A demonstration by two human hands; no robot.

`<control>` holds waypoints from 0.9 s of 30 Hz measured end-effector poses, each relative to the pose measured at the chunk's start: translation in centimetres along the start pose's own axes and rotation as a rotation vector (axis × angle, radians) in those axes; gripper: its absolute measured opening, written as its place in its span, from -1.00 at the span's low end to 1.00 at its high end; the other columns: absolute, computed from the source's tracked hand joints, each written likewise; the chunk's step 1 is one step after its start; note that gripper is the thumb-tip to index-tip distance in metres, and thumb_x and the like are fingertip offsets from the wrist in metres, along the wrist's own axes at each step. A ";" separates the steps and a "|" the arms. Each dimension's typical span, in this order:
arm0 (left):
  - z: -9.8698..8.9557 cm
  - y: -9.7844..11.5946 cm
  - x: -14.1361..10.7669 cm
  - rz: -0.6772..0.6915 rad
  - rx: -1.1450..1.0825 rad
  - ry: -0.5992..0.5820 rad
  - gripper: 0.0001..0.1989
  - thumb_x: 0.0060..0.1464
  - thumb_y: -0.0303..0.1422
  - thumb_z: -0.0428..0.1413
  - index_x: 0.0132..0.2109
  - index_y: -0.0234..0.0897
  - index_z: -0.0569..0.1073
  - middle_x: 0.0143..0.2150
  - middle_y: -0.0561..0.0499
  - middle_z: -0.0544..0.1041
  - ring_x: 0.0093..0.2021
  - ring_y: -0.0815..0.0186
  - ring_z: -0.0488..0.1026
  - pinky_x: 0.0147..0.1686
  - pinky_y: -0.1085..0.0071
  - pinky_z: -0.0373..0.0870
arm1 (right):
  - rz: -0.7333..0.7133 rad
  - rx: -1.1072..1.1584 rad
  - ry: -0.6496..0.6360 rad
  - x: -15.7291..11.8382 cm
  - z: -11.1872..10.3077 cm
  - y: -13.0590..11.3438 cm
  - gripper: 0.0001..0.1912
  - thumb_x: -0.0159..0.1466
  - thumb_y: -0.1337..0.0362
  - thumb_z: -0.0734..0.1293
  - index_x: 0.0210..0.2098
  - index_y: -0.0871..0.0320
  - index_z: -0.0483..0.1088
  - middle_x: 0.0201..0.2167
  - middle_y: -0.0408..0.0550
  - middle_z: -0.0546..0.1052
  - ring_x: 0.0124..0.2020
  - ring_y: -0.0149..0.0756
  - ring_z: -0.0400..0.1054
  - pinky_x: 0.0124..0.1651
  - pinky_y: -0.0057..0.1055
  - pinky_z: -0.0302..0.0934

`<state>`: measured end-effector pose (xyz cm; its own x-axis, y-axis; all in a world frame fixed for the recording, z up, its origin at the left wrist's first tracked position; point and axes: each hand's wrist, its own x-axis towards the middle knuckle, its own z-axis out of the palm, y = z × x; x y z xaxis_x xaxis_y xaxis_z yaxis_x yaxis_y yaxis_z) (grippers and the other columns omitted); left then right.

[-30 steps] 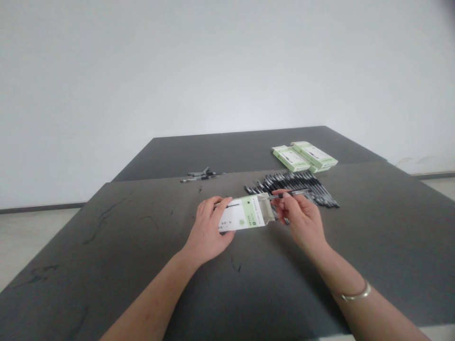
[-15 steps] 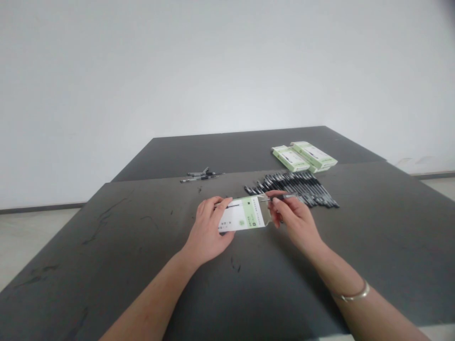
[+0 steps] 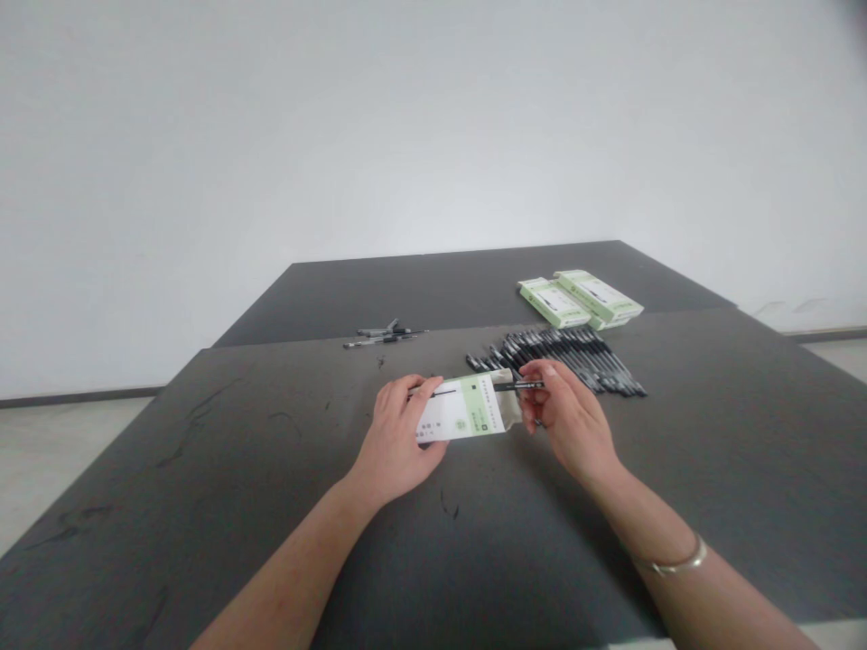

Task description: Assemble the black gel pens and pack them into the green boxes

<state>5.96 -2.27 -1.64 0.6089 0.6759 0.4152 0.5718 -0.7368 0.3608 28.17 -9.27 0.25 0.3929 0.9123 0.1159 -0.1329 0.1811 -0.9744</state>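
My left hand (image 3: 398, 442) is closed around the left part of a white and green pen box (image 3: 474, 406), keeping it flat just over the table, its open end facing right. A black pen (image 3: 520, 385) sticks partway out of that open end. The fingers of my right hand (image 3: 567, 420) pinch the pen's outer end, and its other end is hidden inside the box. Behind my right hand lies a row of several black and clear pens (image 3: 562, 352), side by side.
Several more white and green pen boxes (image 3: 596, 293) lie at the back right, some stacked. A few loose pens (image 3: 386, 336) rest left of centre near the seam between the dark tables (image 3: 271, 469). A pale wall (image 3: 406, 126) stands behind.
The pen has slid left, deeper into the box, and my right-hand fingers now grip it nearer its outer end. My left hand and the box have stayed in place.
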 end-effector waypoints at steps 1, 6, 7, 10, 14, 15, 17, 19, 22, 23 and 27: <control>0.0 0.0 0.0 -0.002 -0.002 0.001 -0.31 -0.03 -0.44 0.13 0.26 -0.17 0.15 0.15 -0.18 0.22 0.18 0.00 0.19 0.18 -0.01 0.17 | -0.008 0.005 0.000 0.0 0.0 0.0 -0.69 0.31 -0.03 0.23 -0.26 0.09 0.34 -0.55 -0.19 0.35 -0.61 -0.39 0.24 -0.62 -0.46 0.15; -0.1 0.1 0.0 0.000 -0.001 -0.001 -0.32 -0.03 -0.44 0.13 0.26 -0.19 0.15 0.14 -0.19 0.22 0.17 -0.01 0.19 0.17 -0.02 0.17 | -0.067 -0.025 0.046 0.0 -0.1 -0.1 -0.71 0.28 -0.02 0.29 -0.30 0.09 0.32 -0.54 -0.20 0.39 -0.64 -0.43 0.23 -0.63 -0.48 0.13; -0.1 0.1 0.0 0.000 -0.001 -0.001 -0.32 -0.03 -0.44 0.13 0.26 -0.17 0.15 0.15 -0.19 0.22 0.17 -0.01 0.19 0.17 -0.03 0.18 | -0.074 -0.036 0.060 0.0 -0.1 -0.2 -0.71 0.27 -0.01 0.31 -0.30 0.10 0.33 -0.55 -0.21 0.39 -0.65 -0.44 0.23 -0.64 -0.48 0.12; -0.1 0.1 0.0 -0.005 0.002 -0.004 -0.32 -0.03 -0.44 0.13 0.26 -0.16 0.15 0.15 -0.18 0.21 0.17 -0.01 0.20 0.16 -0.02 0.19 | -0.086 -0.064 0.083 -0.1 -0.1 -0.4 -0.72 0.25 0.03 0.35 -0.29 0.13 0.37 -0.57 -0.21 0.38 -0.66 -0.46 0.21 -0.64 -0.50 0.09; -0.1 0.1 0.0 -0.011 0.016 -0.018 -0.32 -0.02 -0.43 0.13 0.26 -0.20 0.15 0.15 -0.19 0.20 0.17 0.00 0.19 0.16 -0.01 0.20 | -0.077 -0.089 0.080 -0.1 0.0 -0.6 -0.74 0.24 0.07 0.37 -0.28 0.16 0.41 -0.58 -0.21 0.39 -0.66 -0.48 0.21 -0.64 -0.51 0.08; -0.1 0.1 0.0 -0.010 0.018 -0.020 -0.32 -0.02 -0.43 0.13 0.26 -0.21 0.15 0.15 -0.20 0.20 0.17 0.00 0.18 0.17 -0.01 0.20 | -0.071 -0.085 0.079 -0.1 0.0 -0.5 -0.74 0.24 0.08 0.37 -0.28 0.16 0.42 -0.57 -0.20 0.41 -0.66 -0.48 0.21 -0.64 -0.51 0.08; -0.1 0.1 0.0 -0.005 0.017 -0.017 -0.32 -0.03 -0.43 0.13 0.26 -0.21 0.14 0.15 -0.19 0.20 0.17 0.00 0.18 0.17 -0.01 0.19 | -0.058 -0.066 0.071 0.0 0.0 -0.4 -0.74 0.24 0.08 0.37 -0.25 0.16 0.44 -0.54 -0.17 0.44 -0.65 -0.47 0.23 -0.64 -0.50 0.09; -0.1 0.0 0.0 0.002 0.010 -0.011 -0.31 -0.04 -0.44 0.13 0.26 -0.19 0.14 0.15 -0.18 0.21 0.17 0.01 0.19 0.18 -0.02 0.18 | -0.053 -0.050 0.055 0.0 -0.1 -0.2 -0.74 0.24 0.09 0.37 -0.24 0.16 0.45 -0.52 -0.15 0.46 -0.64 -0.47 0.24 -0.63 -0.49 0.10; 0.0 0.0 0.0 0.007 -0.005 -0.006 -0.29 -0.05 -0.46 0.14 0.26 -0.15 0.14 0.15 -0.17 0.21 0.17 0.00 0.19 0.17 -0.03 0.19 | -0.061 -0.041 0.029 0.0 -0.2 0.0 -0.76 0.23 0.12 0.38 -0.22 0.16 0.45 -0.51 -0.15 0.46 -0.64 -0.47 0.24 -0.62 -0.49 0.10; 0.0 0.0 0.0 0.004 -0.010 -0.005 -0.29 -0.05 -0.46 0.14 0.26 -0.15 0.14 0.15 -0.17 0.21 0.17 0.00 0.19 0.17 -0.03 0.19 | -0.064 -0.042 0.022 0.0 -0.3 0.0 -0.77 0.22 0.13 0.38 -0.22 0.15 0.45 -0.51 -0.16 0.46 -0.64 -0.47 0.23 -0.62 -0.49 0.10; -0.1 0.0 0.0 -0.009 -0.011 -0.006 -0.30 -0.05 -0.45 0.13 0.26 -0.16 0.15 0.15 -0.17 0.22 0.17 0.00 0.19 0.17 -0.01 0.19 | -0.065 -0.044 0.001 0.0 -0.4 0.0 -0.78 0.23 0.15 0.38 -0.20 0.14 0.45 -0.48 -0.15 0.47 -0.63 -0.47 0.23 -0.61 -0.49 0.10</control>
<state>5.95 -2.31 -1.59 0.6071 0.6827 0.4065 0.5716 -0.7306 0.3735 28.51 -9.37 0.14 0.4001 0.8987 0.1795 -0.0666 0.2238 -0.9724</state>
